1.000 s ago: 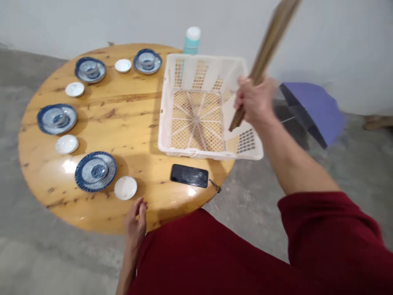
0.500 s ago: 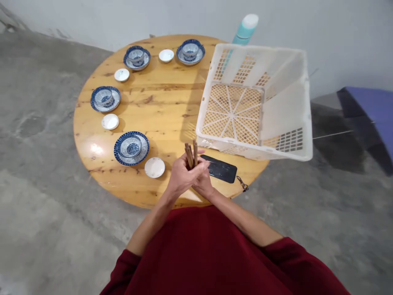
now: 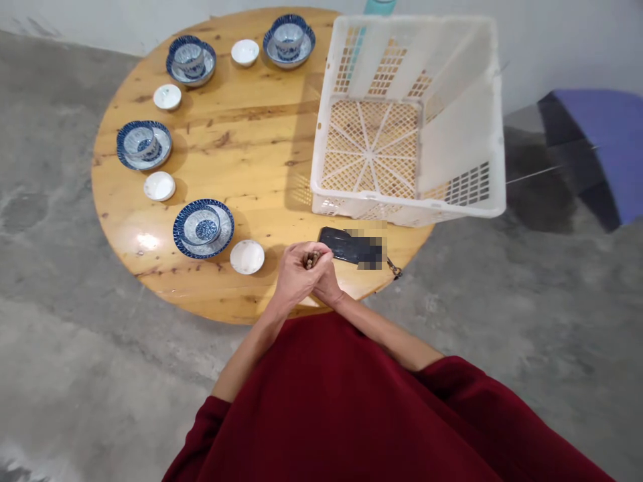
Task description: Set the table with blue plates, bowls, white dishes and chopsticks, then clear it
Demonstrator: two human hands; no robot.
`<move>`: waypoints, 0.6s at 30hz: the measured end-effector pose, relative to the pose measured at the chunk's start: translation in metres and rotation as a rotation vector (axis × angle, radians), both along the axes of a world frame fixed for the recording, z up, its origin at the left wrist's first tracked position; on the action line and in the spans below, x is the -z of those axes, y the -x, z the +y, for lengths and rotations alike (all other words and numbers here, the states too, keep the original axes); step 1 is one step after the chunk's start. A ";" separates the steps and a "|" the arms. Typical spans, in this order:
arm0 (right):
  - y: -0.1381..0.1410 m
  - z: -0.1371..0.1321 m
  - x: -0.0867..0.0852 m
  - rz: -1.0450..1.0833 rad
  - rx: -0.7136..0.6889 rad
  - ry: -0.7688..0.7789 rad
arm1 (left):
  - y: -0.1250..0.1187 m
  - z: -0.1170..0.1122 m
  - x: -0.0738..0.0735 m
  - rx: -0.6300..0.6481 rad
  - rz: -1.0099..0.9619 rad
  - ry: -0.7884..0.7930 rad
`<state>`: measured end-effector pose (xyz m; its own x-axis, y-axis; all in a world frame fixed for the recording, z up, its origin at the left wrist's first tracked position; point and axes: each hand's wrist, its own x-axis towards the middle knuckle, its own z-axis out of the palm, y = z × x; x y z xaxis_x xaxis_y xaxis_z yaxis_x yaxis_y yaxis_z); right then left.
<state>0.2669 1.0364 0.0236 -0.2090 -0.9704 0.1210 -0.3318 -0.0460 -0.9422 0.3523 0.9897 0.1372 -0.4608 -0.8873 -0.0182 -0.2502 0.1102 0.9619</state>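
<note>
A bundle of chopsticks [image 3: 312,259] is clasped upright between my two hands, with only the wooden tips showing. My left hand [image 3: 295,276] curls around the bundle from the left. From the right, my right hand [image 3: 327,284] wraps it too, its fingers partly hidden behind the left. Just beyond the right hand lies a black phone [image 3: 339,245], one end of it blurred out by pixel blocks. A small white dish [image 3: 247,257] sits to the left of my hands, beside a blue-patterned plate with a bowl [image 3: 203,228] on it.
On the round wooden table [image 3: 241,161], a large white plastic crate [image 3: 408,209] stands at the right. More blue bowl-and-plate sets [image 3: 145,145] and small white dishes [image 3: 159,186] line the left and far edge. A purple umbrella [image 3: 603,147] is on the floor at right.
The chopsticks have sunk lower between my hands, so just their tips stick out now. My hands stay clasped together. The view has tilted downward.
</note>
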 end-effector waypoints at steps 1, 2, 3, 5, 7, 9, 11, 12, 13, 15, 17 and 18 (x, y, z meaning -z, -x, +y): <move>0.001 0.000 0.000 -0.004 0.029 0.049 | 0.000 -0.001 0.001 0.003 0.001 -0.008; 0.002 0.001 -0.001 0.006 0.049 0.100 | 0.000 -0.002 0.001 0.005 0.003 -0.012; 0.002 0.000 -0.003 0.029 0.060 0.149 | 0.000 -0.003 0.001 0.008 0.009 -0.015; 0.004 0.000 -0.010 0.090 0.060 0.241 | 0.000 -0.006 0.002 0.017 0.035 -0.029; 0.009 0.003 -0.018 0.165 0.044 0.307 | -0.002 -0.008 0.003 0.029 0.067 -0.065; 0.016 0.009 -0.027 0.244 0.018 0.325 | -0.004 -0.010 0.004 0.045 0.091 -0.109; 0.026 0.018 -0.038 0.312 0.013 0.298 | -0.006 -0.010 0.004 0.066 0.110 -0.139; 0.031 0.022 -0.044 0.332 0.027 0.281 | -0.006 -0.010 0.004 0.081 0.119 -0.145; 0.035 0.026 -0.052 0.341 0.048 0.268 | -0.006 -0.009 0.004 0.095 0.125 -0.147; 0.043 0.032 -0.069 0.330 0.098 0.256 | -0.005 -0.008 0.004 0.124 0.127 -0.139; 0.047 0.033 -0.089 0.302 0.132 0.255 | -0.004 -0.008 0.005 0.150 0.118 -0.120; 0.048 0.032 -0.100 0.288 0.135 0.256 | -0.004 -0.008 0.005 0.163 0.116 -0.109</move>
